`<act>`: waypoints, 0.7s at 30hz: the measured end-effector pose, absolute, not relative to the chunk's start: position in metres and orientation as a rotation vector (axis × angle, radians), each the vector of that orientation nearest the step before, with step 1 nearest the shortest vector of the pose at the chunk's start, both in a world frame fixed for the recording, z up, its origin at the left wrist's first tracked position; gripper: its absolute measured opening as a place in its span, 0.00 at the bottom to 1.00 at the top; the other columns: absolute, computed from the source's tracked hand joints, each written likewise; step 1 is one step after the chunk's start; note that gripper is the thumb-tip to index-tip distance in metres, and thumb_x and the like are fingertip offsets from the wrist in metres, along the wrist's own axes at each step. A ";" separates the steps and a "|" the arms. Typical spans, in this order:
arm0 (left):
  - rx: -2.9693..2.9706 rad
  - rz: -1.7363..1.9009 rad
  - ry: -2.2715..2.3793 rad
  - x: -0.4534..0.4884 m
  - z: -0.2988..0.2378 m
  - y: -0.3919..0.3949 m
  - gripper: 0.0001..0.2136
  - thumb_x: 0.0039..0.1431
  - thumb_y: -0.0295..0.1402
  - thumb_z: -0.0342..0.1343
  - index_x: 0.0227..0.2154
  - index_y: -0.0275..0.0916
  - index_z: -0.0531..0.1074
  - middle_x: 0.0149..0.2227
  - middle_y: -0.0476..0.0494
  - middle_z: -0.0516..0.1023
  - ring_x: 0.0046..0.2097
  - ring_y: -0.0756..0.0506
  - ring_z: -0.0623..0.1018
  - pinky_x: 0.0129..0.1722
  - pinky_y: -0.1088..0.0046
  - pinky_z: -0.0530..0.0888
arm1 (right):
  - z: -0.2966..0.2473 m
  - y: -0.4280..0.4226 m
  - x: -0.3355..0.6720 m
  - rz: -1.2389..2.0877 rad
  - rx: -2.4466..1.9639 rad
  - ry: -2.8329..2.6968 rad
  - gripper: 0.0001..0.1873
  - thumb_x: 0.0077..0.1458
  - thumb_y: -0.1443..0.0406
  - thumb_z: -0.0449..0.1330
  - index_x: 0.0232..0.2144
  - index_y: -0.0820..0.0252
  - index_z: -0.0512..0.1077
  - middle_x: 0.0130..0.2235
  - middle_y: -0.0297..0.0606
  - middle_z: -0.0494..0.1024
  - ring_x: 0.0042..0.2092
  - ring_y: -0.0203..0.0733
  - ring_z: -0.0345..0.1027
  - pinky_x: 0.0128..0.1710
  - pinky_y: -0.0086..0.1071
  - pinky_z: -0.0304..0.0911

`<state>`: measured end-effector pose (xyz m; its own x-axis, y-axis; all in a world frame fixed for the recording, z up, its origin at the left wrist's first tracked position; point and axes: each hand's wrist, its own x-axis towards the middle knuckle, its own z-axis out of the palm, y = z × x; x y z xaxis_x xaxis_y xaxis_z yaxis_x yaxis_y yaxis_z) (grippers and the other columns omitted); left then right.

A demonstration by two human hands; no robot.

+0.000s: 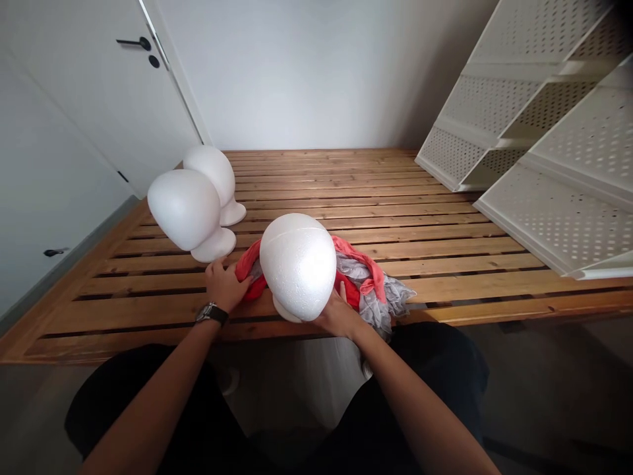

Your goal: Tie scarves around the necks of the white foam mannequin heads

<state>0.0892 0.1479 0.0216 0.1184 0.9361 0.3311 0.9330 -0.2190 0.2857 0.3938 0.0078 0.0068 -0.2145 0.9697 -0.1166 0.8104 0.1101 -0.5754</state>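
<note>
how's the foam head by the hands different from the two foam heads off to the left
The near foam head has a red and grey scarf bunched around its base; the two left foam heads stand bare on the slatted wooden table. The near one has the left hand on the scarf beside it and the right hand at its base; nothing touches the left pair. All three are plain white, smooth and faceless.

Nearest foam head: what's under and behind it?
A red and grey scarf lies bunched around the nearest foam head on the slatted wooden table. The left hand and right hand touch the cloth. The head's base is mostly hidden.
</note>
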 end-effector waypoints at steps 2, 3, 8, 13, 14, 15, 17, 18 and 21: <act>2.356 0.611 1.849 0.083 0.027 0.162 0.16 0.55 0.41 0.58 0.39 0.33 0.82 0.49 0.28 0.80 0.56 0.29 0.75 0.64 0.50 0.66 | 0.007 0.004 0.396 0.829 -1.750 -2.062 0.56 0.57 0.52 0.69 0.77 0.49 0.44 0.78 0.51 0.42 0.78 0.67 0.29 0.72 0.65 0.16; 2.305 0.626 1.823 0.083 0.032 0.167 0.15 0.56 0.39 0.57 0.37 0.35 0.82 0.45 0.31 0.82 0.51 0.32 0.78 0.60 0.53 0.70 | 0.008 0.001 0.398 0.854 -1.740 -2.042 0.59 0.56 0.50 0.70 0.77 0.49 0.41 0.78 0.51 0.40 0.78 0.67 0.27 0.72 0.66 0.16; 1.733 1.002 1.636 0.105 0.088 0.189 0.14 0.54 0.42 0.61 0.35 0.37 0.81 0.34 0.41 0.84 0.40 0.38 0.81 0.41 0.65 0.77 | 0.023 -0.011 0.431 0.828 -1.669 -1.958 0.61 0.57 0.45 0.67 0.77 0.45 0.34 0.79 0.45 0.37 0.79 0.62 0.22 0.74 0.65 0.23; 1.404 1.083 1.032 0.177 0.182 0.236 0.10 0.51 0.35 0.66 0.30 0.34 0.73 0.25 0.47 0.75 0.28 0.48 0.78 0.31 0.72 0.77 | 0.039 0.002 0.471 0.524 -1.680 -1.621 0.43 0.62 0.47 0.64 0.72 0.51 0.57 0.74 0.49 0.56 0.76 0.59 0.44 0.75 0.60 0.43; 1.434 1.075 0.952 0.197 0.204 0.242 0.09 0.53 0.33 0.65 0.28 0.34 0.71 0.23 0.50 0.73 0.26 0.51 0.76 0.30 0.74 0.75 | 0.041 0.007 0.477 0.451 -1.644 -1.549 0.39 0.63 0.47 0.63 0.70 0.53 0.61 0.71 0.50 0.61 0.74 0.58 0.51 0.74 0.58 0.48; 1.496 1.070 0.880 0.218 0.226 0.245 0.09 0.55 0.31 0.64 0.28 0.33 0.70 0.23 0.52 0.71 0.25 0.53 0.75 0.29 0.78 0.74 | 0.042 0.012 0.482 0.376 -1.608 -1.475 0.36 0.64 0.48 0.62 0.69 0.54 0.63 0.69 0.51 0.65 0.72 0.57 0.56 0.73 0.56 0.51; 1.714 0.958 0.788 0.260 0.268 0.239 0.08 0.61 0.29 0.57 0.28 0.30 0.68 0.26 0.51 0.74 0.28 0.55 0.78 0.30 0.82 0.69 | 0.046 0.023 0.492 0.233 -1.553 -1.328 0.36 0.65 0.47 0.61 0.67 0.55 0.63 0.67 0.52 0.67 0.69 0.56 0.60 0.71 0.56 0.54; 1.852 0.824 0.740 0.281 0.287 0.232 0.11 0.65 0.29 0.50 0.28 0.28 0.67 0.30 0.48 0.76 0.33 0.53 0.81 0.31 0.80 0.66 | 0.050 0.029 0.497 0.170 -1.528 -1.264 0.38 0.64 0.46 0.61 0.68 0.55 0.60 0.68 0.52 0.65 0.70 0.56 0.59 0.71 0.57 0.55; 2.190 0.472 0.556 0.351 0.324 0.201 0.16 0.63 0.36 0.45 0.22 0.30 0.61 0.38 0.44 0.81 0.44 0.46 0.83 0.29 0.75 0.62 | 0.075 0.047 0.519 0.007 -1.398 -1.155 0.50 0.58 0.42 0.64 0.72 0.54 0.50 0.73 0.53 0.56 0.74 0.58 0.50 0.72 0.62 0.51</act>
<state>0.3514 0.2010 0.3241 0.8332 0.5333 0.1462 0.2306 -0.5754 0.7847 0.5185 0.0472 0.0745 0.4965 0.6128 0.6147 0.6052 0.2632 -0.7513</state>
